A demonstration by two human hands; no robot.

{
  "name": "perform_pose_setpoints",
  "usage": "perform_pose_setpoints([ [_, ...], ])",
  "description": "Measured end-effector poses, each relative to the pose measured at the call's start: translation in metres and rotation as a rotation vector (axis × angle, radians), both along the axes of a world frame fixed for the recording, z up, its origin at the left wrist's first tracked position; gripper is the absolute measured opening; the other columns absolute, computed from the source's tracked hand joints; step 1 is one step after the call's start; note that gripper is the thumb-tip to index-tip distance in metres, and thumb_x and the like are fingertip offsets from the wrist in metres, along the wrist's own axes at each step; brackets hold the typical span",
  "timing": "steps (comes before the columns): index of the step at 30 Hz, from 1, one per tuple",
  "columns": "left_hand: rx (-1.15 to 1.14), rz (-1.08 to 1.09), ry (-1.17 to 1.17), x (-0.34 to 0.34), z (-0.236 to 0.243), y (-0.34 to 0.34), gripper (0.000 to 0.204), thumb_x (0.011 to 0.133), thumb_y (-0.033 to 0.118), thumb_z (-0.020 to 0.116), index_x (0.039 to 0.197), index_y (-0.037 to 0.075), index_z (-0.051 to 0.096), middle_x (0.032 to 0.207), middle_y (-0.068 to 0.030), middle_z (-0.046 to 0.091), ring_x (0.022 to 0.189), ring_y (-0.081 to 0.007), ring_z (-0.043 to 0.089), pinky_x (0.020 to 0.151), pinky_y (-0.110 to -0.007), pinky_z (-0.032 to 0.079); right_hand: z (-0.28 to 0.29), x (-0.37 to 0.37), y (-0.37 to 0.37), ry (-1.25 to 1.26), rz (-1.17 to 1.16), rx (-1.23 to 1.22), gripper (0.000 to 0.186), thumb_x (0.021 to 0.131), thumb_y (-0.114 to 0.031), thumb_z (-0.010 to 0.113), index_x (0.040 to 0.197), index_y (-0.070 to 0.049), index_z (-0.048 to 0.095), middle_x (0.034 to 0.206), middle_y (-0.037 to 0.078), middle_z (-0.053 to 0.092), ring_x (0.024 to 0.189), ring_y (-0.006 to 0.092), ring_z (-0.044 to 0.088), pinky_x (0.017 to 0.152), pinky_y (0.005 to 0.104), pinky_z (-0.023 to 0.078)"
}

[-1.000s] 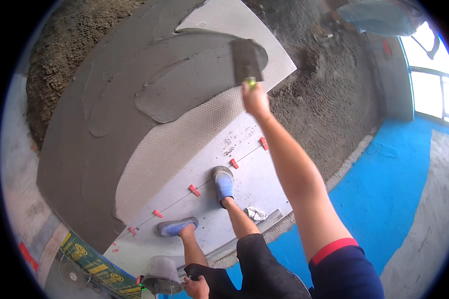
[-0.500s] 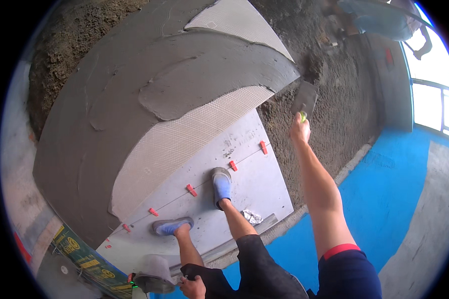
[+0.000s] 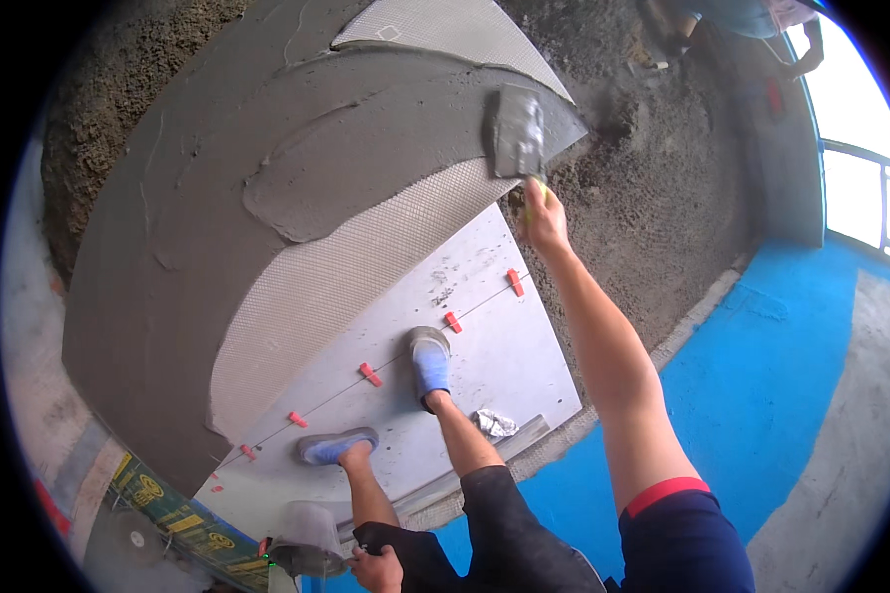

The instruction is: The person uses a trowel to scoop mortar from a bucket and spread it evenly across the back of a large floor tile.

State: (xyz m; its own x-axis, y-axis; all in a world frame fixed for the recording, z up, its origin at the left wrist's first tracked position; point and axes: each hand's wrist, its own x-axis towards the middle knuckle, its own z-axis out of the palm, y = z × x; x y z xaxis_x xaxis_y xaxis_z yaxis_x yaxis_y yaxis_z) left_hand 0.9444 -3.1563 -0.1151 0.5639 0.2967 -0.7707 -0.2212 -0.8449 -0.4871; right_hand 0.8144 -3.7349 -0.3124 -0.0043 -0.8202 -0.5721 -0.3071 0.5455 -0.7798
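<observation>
Over the mortar-coated tile (image 3: 307,296), my right grip (image 3: 546,217) clamps a plastering trowel (image 3: 520,133), hiding most of its handle (image 3: 536,188); I cannot tell whether my left grip (image 3: 378,570) holds the bucket (image 3: 307,539).

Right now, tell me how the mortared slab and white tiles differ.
The slab is largely coated in mortar; the tiles are only speckled. The slab's bare parts show a grid; the tiles look smooth. Red clips line the tiles' seam; the slab shows none. Both look pale where bare.
</observation>
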Motion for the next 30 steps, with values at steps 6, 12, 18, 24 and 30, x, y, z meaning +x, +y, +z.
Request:
perform_pose_setpoints([
  [6, -0.039, 0.041, 0.032, -0.002, 0.001, 0.004, 0.074, 0.08, 0.05, 0.062, 0.136, 0.004, 0.046, 0.131, -0.0259, 0.053, 0.121, -0.043, 0.05, 0.101, -0.052, 0.043, -0.025, -0.115, 0.013, 0.331, -0.029, -0.1, 0.046, 0.095, -0.055, 0.052, 0.098, -0.009, 0.055, 0.059, 0.001, 0.049, 0.043, 0.0126, 0.049, 0.039, 0.0295, 0.039],
  [12, -0.011, 0.047, 0.03, -0.001, 0.003, -0.008, 0.075, 0.08, 0.051, 0.062, 0.136, 0.003, 0.046, 0.131, -0.0264, 0.051, 0.12, -0.0426, 0.05, 0.101, -0.052, 0.043, 0.009, -0.137, -0.012, 0.538, 0.003, -0.278, 0.05, 0.096, -0.055, 0.05, 0.099, -0.005, 0.055, 0.055, 0.002, 0.049, 0.042, 0.0127, 0.05, 0.039, 0.0303, 0.039],
  [18, 0.008, -0.026, 0.026, -0.001, -0.003, 0.005, 0.071, 0.083, 0.052, 0.053, 0.137, 0.006, 0.05, 0.129, -0.0248, 0.056, 0.125, -0.042, 0.048, 0.101, -0.052, 0.041, 0.018, -0.078, -0.093, 0.528, 0.12, -0.125, 0.053, 0.096, -0.053, 0.049, 0.103, -0.002, 0.058, 0.056, 0.005, 0.054, 0.044, 0.0175, 0.054, 0.044, 0.0338, 0.043],
  [24, -0.065, -0.044, -0.004, -0.007, -0.008, 0.013, 0.066, 0.082, 0.044, 0.06, 0.132, 0.002, 0.052, 0.122, -0.0288, 0.056, 0.11, -0.0457, 0.056, 0.095, -0.053, 0.046, -0.012, -0.127, -0.079, 0.873, -0.061, -0.175, 0.055, 0.096, -0.054, 0.05, 0.099, 0.0, 0.061, 0.061, 0.008, 0.059, 0.048, 0.0215, 0.058, 0.048, 0.0381, 0.045],
  [30, -0.01, -0.032, -0.051, -0.026, -0.02, 0.025, 0.064, 0.076, 0.031, 0.064, 0.125, -0.006, 0.045, 0.122, -0.0306, 0.046, 0.11, -0.0466, 0.051, 0.09, -0.053, 0.048, 0.001, -0.11, -0.048, 0.433, 0.116, -0.335, 0.048, 0.097, -0.055, 0.05, 0.099, -0.007, 0.057, 0.059, 0.002, 0.049, 0.046, 0.013, 0.049, 0.045, 0.0304, 0.044],
])
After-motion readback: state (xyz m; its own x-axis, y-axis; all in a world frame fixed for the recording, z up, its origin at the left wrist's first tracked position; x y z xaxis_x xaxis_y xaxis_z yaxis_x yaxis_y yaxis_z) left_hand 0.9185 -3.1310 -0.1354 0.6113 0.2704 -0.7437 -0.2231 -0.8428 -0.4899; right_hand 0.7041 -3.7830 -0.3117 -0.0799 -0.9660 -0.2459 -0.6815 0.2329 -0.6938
